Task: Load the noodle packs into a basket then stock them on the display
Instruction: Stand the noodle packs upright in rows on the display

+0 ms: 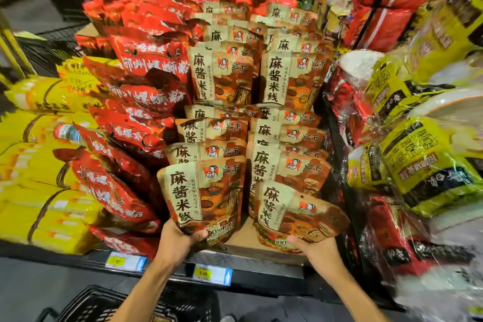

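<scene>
Head view: the left hand grips the bottom edge of a beige noodle pack, thumb curled over its front, holding it upright at the front of the left column on the display shelf. The right hand grips a second noodle pack by its lower edge, tilted (leaning right) before the right column. A black basket sits below, near the shelf edge. Red packs stand just left.
</scene>
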Demonstrator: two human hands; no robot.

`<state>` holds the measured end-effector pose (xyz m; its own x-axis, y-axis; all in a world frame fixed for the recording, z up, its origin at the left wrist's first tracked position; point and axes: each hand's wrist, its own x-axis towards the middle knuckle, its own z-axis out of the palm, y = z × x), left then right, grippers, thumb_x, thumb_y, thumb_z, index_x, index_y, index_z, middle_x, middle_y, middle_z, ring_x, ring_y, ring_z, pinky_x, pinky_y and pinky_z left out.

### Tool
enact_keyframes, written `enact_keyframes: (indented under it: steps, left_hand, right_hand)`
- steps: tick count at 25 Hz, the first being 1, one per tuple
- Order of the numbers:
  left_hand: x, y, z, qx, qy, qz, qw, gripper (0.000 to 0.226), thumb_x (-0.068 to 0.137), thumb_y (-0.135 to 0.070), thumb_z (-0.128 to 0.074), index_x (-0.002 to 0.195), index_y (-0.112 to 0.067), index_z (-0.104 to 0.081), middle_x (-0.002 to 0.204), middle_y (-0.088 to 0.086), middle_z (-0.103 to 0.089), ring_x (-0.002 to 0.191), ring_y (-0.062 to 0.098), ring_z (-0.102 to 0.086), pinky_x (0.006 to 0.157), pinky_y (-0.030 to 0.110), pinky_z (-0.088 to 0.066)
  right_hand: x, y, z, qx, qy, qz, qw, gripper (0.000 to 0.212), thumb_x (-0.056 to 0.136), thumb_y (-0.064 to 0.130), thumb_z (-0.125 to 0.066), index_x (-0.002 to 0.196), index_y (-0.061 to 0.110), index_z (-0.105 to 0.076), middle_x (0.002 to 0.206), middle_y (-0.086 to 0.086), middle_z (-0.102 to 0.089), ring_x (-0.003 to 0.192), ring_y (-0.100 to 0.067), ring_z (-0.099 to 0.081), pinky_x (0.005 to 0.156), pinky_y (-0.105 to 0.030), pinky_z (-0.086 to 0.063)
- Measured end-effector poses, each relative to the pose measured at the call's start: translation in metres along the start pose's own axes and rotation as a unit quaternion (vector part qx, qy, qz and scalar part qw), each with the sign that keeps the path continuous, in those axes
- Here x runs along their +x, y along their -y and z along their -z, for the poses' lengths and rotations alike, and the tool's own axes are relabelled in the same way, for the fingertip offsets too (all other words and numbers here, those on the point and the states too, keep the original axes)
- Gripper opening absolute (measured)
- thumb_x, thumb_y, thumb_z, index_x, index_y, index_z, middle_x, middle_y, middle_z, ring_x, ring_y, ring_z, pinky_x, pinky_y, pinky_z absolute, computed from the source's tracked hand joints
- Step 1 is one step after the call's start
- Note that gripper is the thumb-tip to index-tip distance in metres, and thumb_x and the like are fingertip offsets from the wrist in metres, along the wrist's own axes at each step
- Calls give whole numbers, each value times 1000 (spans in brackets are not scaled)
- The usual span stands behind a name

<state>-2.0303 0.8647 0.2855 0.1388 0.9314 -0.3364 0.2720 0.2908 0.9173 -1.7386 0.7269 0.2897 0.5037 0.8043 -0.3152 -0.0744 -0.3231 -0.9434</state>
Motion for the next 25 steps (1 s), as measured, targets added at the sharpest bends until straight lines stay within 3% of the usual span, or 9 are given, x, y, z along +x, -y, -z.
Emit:
enact_keyframes:
  steps: [2,5,10,12,15,18,22,25]
  left_hand:
    - [1,2,-1,2,-22,-2,1000,45,67,15,-84,106,-4,-73,92,-8,-79,83,7,-74,75,25,-61]
    - [11,0,-7,-1,-50,0,999,44,71,15,-81,110,-2,-73,99,-1,-77,92,16,-72,89,42,-58]
    - [38,-6,-18,-28,-92,18,995,44,74,13,-79,115,1,-70,108,11,-74,99,27,-70,97,44,-54]
    - [46,-4,-18,-31,-101,18,994,49,74,12,-80,119,0,-69,110,10,-73,101,28,-70,97,41,-54]
    - [50,-5,-21,-47,-114,8,992,53,73,14,-79,122,-1,-67,113,10,-73,103,28,-70,97,43,-54]
    - [50,-3,-23,-62,-110,21,992,52,75,13,-78,123,-2,-64,115,12,-72,102,28,-68,96,43,-54]
    - [43,5,-17,-52,-91,66,992,35,79,9,-78,107,-11,-69,104,14,-75,85,29,-70,65,33,-59]
    - [38,5,-15,-62,-90,84,990,39,76,17,-75,108,-5,-70,102,13,-74,92,32,-70,78,44,-59]
  right_hand:
    - [-1,-3,-1,-1,-9,5,1000,55,72,-7,-85,113,25,-64,99,23,-76,94,5,-70,77,-10,-54]
    - [4,-5,-4,3,-28,6,1000,50,74,-10,-82,110,22,-66,96,23,-77,90,6,-71,73,-7,-53]
    - [24,-9,-4,0,-54,-10,998,39,70,-4,-87,100,17,-72,88,10,-79,85,-4,-75,83,-37,-59]
    - [31,-12,-5,-3,-59,-15,998,36,70,-5,-87,95,17,-72,83,12,-79,79,0,-74,81,-36,-58]
    - [41,-10,-10,7,-66,-11,998,36,72,-7,-85,88,21,-69,69,25,-73,69,11,-68,70,-23,-50]
    - [46,-11,-12,15,-79,-8,997,39,72,-7,-85,86,24,-67,68,22,-72,67,14,-66,69,-20,-46]
    - [40,-17,-14,-4,-54,4,999,38,72,-6,-85,90,25,-70,79,20,-76,78,8,-71,74,-18,-50]
    - [37,-16,-20,-1,-44,4,999,37,72,-1,-87,97,22,-72,89,14,-79,87,-1,-73,81,-26,-53]
